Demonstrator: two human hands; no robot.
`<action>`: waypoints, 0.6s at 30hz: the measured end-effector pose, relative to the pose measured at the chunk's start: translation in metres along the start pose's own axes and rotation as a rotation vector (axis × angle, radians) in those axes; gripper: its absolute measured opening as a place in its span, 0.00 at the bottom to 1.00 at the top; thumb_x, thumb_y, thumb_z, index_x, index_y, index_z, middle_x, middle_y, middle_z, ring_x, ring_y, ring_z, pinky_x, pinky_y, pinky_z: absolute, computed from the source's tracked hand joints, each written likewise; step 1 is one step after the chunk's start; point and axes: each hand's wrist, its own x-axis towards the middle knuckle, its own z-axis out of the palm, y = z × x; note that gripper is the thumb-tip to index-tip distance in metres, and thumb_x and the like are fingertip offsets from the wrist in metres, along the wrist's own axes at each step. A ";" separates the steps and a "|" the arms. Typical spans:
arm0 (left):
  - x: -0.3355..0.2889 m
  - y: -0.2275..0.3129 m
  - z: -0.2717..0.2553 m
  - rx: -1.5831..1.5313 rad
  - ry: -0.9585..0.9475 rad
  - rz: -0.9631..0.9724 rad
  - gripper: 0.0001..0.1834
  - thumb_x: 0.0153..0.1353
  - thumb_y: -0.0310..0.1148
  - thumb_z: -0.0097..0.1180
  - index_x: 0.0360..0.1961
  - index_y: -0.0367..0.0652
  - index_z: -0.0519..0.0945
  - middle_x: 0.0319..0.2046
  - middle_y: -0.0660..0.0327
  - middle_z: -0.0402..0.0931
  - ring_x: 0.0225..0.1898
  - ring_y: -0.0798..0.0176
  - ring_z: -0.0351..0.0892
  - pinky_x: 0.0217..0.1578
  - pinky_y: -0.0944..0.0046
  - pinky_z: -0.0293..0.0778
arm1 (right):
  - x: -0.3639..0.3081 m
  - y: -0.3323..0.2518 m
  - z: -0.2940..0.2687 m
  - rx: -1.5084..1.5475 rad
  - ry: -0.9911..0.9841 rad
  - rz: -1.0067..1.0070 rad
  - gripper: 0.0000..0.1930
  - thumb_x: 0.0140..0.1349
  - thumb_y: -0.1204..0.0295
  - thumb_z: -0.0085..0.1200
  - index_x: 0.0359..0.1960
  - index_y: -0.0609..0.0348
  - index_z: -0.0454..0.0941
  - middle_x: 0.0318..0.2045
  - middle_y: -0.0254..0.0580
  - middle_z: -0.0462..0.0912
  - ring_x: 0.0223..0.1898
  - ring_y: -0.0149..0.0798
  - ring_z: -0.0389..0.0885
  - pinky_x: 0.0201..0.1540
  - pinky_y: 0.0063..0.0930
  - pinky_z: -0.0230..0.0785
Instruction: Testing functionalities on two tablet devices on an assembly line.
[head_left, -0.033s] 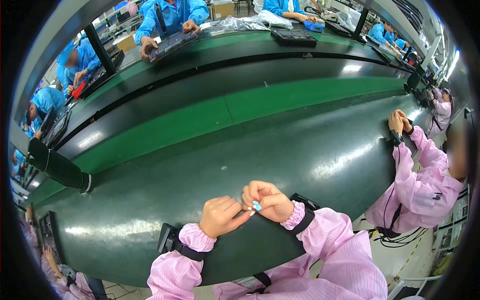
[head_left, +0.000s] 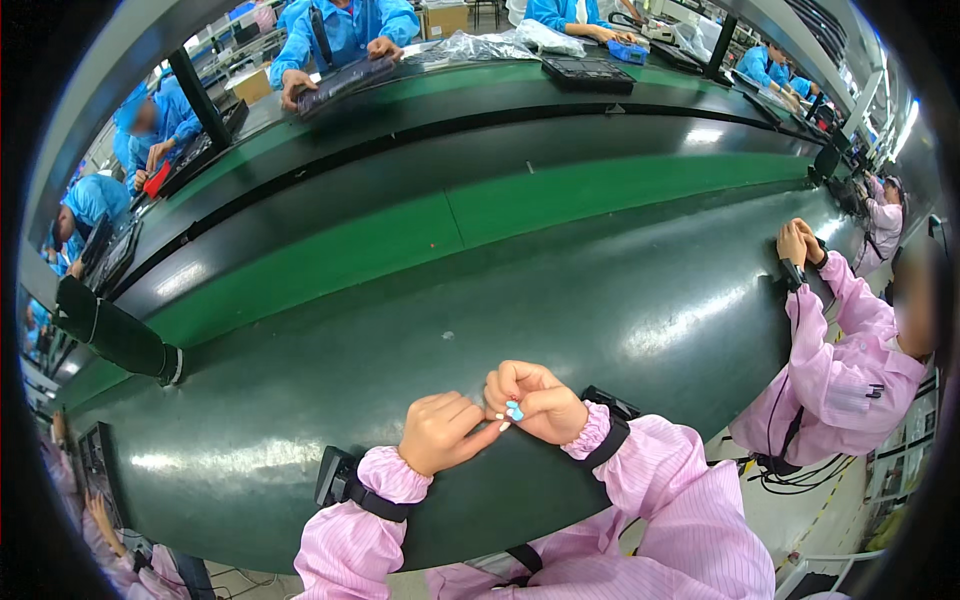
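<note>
Almost nothing has moved since the earlier frame: we see only the dark panel in a far co-worker's hands tipped a little differently, while both hands nearest us stay where they were.

We find the blue bit at the right hand's thumb and finger tips, above the near bench. That grip is narrow and seems to pinch the bit, too small for us to name. The left hand meets it from the left, knuckles up, its fingertips just beside or touching the bit; whether its own grip holds anything, we cannot tell.

Black straps circle both wrists over pink sleeves, a dark device on the left one. Far left on the bench we see a black padded post; near left, a black tray. To the right, another co-worker's hands rest together at the bench's edge. Across the far side lie a black frame and a blue box.
</note>
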 end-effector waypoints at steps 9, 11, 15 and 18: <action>0.001 0.002 -0.001 -0.023 -0.012 0.000 0.12 0.37 0.30 0.64 0.15 0.42 0.70 0.11 0.61 0.64 0.13 0.60 0.65 0.13 0.64 0.58 | -0.003 -0.001 0.000 0.053 -0.007 0.002 0.16 0.42 0.88 0.45 0.18 0.52 0.52 0.17 0.28 0.55 0.22 0.27 0.55 0.30 0.23 0.52; 0.001 0.003 -0.002 -0.038 -0.016 -0.001 0.11 0.38 0.30 0.64 0.16 0.42 0.71 0.12 0.61 0.64 0.13 0.61 0.65 0.13 0.64 0.58 | -0.002 -0.001 0.002 0.039 0.026 0.014 0.18 0.42 0.90 0.45 0.18 0.51 0.52 0.17 0.27 0.55 0.21 0.27 0.54 0.29 0.23 0.52; 0.002 0.003 -0.003 -0.040 -0.013 -0.004 0.12 0.38 0.30 0.64 0.16 0.42 0.71 0.12 0.61 0.64 0.13 0.60 0.65 0.13 0.63 0.59 | -0.002 -0.003 0.004 0.047 0.018 0.030 0.18 0.41 0.90 0.46 0.18 0.51 0.52 0.17 0.27 0.55 0.21 0.26 0.54 0.29 0.23 0.52; 0.002 0.004 -0.003 -0.031 -0.015 0.002 0.12 0.38 0.30 0.64 0.17 0.42 0.70 0.12 0.61 0.65 0.13 0.60 0.66 0.14 0.63 0.59 | -0.002 -0.007 0.006 0.040 -0.016 0.038 0.18 0.41 0.89 0.46 0.18 0.52 0.52 0.18 0.28 0.56 0.21 0.27 0.55 0.29 0.23 0.52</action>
